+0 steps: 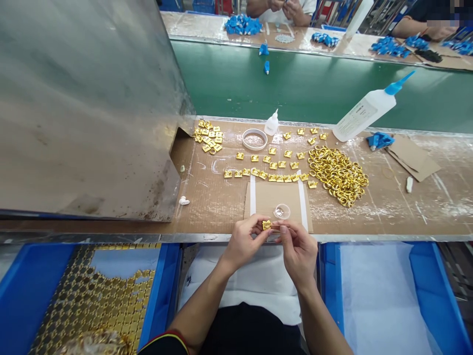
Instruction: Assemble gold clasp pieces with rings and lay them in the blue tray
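Gold piece (266, 225), one: pinched in the fingertips of the left hand (242, 241), over the near part of a cardboard pad (264, 199). Thin tool (275, 226), one: gripped by the right hand (301, 249), its end held at the piece. Clear dish (282, 211), one: set just beyond. Gold rings (338, 175): heaped farther back, to the right. White bottle (271, 124), small, one: stood beside a white ring (254, 147). Green surface (229, 84): seen behind.

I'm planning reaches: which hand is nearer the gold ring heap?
Right. In view, the right hand is below and left of the gold ring heap; the left hand is farther left.
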A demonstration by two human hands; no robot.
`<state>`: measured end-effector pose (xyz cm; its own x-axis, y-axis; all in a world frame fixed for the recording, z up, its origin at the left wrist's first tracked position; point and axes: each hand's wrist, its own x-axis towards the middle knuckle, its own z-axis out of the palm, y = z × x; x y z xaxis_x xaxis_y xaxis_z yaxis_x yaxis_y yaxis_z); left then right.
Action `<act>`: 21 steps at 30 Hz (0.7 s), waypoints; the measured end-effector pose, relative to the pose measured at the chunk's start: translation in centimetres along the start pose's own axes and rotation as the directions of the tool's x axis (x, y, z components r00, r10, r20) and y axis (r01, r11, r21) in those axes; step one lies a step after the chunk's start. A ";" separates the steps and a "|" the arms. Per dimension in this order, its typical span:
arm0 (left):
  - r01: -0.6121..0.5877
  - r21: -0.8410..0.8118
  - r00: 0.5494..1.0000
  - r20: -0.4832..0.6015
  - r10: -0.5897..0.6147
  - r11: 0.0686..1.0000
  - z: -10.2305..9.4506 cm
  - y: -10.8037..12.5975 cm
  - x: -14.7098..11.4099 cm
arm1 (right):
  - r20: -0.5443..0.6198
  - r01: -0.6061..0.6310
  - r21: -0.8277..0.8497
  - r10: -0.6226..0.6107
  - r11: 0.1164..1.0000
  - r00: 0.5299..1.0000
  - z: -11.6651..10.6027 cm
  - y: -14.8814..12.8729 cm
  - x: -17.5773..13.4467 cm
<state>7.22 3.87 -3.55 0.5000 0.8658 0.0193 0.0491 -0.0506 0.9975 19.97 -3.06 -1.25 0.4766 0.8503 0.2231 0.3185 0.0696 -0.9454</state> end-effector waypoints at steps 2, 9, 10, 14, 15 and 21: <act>-0.006 0.007 1.000 -0.001 0.006 1.000 0.0 0.0 0.0 | -0.006 -0.015 0.034 0.015 0.999 1.000 0.0 -0.1 0.0; -0.005 0.012 1.000 0.003 0.005 1.000 0.0 0.2 0.0 | -0.006 -0.048 0.042 0.049 0.998 0.999 -0.1 0.1 -0.1; -0.005 0.013 1.000 0.004 0.005 1.000 0.0 0.2 0.0 | -0.007 -0.050 0.044 0.050 0.998 0.999 -0.1 0.2 -0.1; -0.014 0.019 1.000 0.001 0.014 1.000 0.0 0.2 0.0 | -0.007 -0.055 0.064 0.056 0.996 0.998 -0.1 0.3 -0.1; -0.017 0.018 1.000 0.001 0.017 1.000 0.0 0.2 0.0 | -0.006 -0.053 0.068 0.054 0.996 0.999 -0.1 0.3 -0.1; -0.001 0.020 1.000 0.002 0.001 1.000 0.0 0.2 0.0 | -0.005 -0.035 0.034 0.035 0.999 0.999 -0.1 0.5 -0.3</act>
<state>7.19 3.86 -3.35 0.5017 0.8648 0.0207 0.0657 -0.0619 0.9959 20.05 -3.28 -1.74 0.4916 0.8496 0.1910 0.2734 0.0576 -0.9602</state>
